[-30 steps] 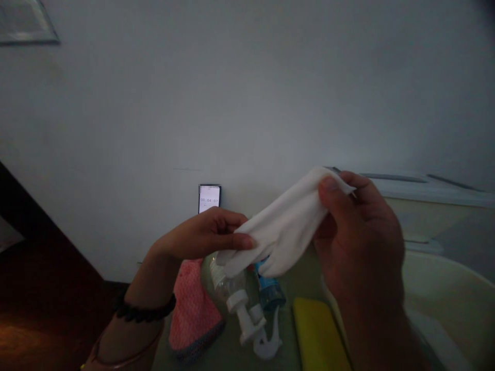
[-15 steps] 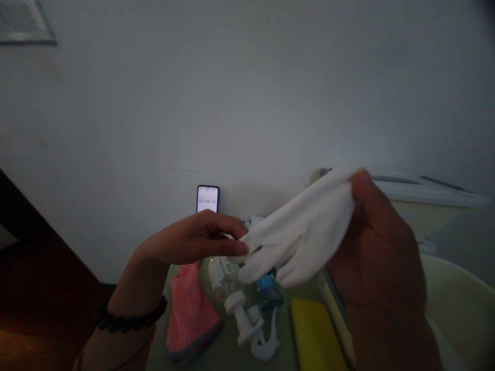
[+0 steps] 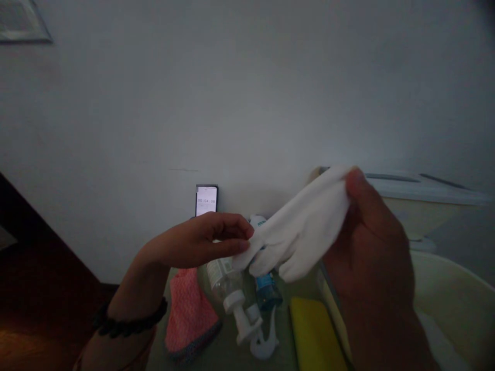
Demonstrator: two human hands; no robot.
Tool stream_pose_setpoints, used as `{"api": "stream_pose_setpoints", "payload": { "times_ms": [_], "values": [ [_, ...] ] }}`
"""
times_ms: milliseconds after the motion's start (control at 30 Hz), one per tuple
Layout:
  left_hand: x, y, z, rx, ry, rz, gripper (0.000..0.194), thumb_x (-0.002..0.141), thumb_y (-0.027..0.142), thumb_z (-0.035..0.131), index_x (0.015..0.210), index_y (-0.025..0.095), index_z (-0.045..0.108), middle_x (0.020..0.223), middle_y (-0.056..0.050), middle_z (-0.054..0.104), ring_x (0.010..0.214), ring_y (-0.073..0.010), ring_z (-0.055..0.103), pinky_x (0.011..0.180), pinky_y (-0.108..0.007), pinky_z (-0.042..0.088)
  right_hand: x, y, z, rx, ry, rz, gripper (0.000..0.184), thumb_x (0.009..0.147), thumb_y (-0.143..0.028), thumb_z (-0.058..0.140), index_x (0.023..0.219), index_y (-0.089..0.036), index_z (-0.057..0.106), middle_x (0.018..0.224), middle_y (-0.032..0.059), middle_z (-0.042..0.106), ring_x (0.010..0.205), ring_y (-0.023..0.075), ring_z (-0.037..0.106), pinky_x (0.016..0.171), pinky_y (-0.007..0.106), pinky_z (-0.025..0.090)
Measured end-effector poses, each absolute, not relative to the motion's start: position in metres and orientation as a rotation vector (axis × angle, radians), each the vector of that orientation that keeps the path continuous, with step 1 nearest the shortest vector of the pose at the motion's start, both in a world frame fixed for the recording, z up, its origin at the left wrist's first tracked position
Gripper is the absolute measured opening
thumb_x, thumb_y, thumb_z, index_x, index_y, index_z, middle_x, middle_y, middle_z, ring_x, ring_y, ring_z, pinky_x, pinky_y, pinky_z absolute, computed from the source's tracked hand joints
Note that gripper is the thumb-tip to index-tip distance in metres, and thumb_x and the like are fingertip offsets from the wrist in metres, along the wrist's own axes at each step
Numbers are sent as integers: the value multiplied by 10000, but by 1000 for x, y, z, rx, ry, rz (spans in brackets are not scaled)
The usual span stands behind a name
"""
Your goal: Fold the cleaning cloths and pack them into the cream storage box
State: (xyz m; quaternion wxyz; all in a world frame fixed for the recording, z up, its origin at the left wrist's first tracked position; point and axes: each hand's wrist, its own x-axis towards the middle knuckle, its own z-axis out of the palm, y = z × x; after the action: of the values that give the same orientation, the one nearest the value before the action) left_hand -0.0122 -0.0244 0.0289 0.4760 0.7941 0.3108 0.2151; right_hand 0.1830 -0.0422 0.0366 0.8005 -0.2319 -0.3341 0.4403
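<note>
A white fabric glove (image 3: 305, 226) is stretched in the air between my two hands. My right hand (image 3: 371, 242) pinches its cuff end between thumb and fingers. At the other end, the thumb and fingertips of my left hand (image 3: 209, 237) close on one glove finger. The other glove fingers hang loosely below. Under the glove lie a clear pump bottle (image 3: 228, 283) with a white pump head and a blue spray bottle (image 3: 267, 291) with a white trigger, both partly covered by it.
A pink cloth (image 3: 191, 314) and a yellow sponge-like block (image 3: 317, 332) flank the bottles on a greenish surface. A phone (image 3: 207, 200) showing a timer leans against the wall. At the right are a lidded bin (image 3: 421, 201) and a pale basin (image 3: 456, 288).
My right hand has shifted slightly left with the glove. My left fingertips have moved a little up and right along the glove finger, and more of its tip now shows below them.
</note>
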Motion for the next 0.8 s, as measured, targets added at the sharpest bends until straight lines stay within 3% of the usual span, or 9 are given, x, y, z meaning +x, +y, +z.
{"api": "stream_pose_setpoints", "payload": {
  "times_ms": [233, 567, 800],
  "values": [
    [-1, -32, 30, 1978, 740, 623, 318, 741, 240, 711, 925, 188, 457, 836, 35, 582, 753, -107, 579, 653, -222, 458, 179, -44, 39, -495, -732, 979, 238, 745, -358, 688, 867, -163, 628, 706, -30, 547, 566, 79, 487, 437, 172, 416],
    [0, -29, 31, 2177, 746, 570, 148, 870, 263, 546, 952, 145, 581, 898, -24, 634, 826, -136, 602, 744, -245, 483, 180, -46, 40, -487, -718, 953, 204, 757, -356, 672, 859, -186, 622, 782, -14, 582, 639, 96, 528, 463, 180, 407],
    [-2, -21, 30, 2131, 746, 484, 118, 839, 227, 592, 921, 161, 647, 939, -26, 669, 874, -141, 615, 798, -240, 468, 179, -44, 38, -516, -717, 914, 190, 741, -362, 683, 793, -193, 615, 722, -33, 565, 614, 97, 525, 482, 200, 413]
  ]
}}
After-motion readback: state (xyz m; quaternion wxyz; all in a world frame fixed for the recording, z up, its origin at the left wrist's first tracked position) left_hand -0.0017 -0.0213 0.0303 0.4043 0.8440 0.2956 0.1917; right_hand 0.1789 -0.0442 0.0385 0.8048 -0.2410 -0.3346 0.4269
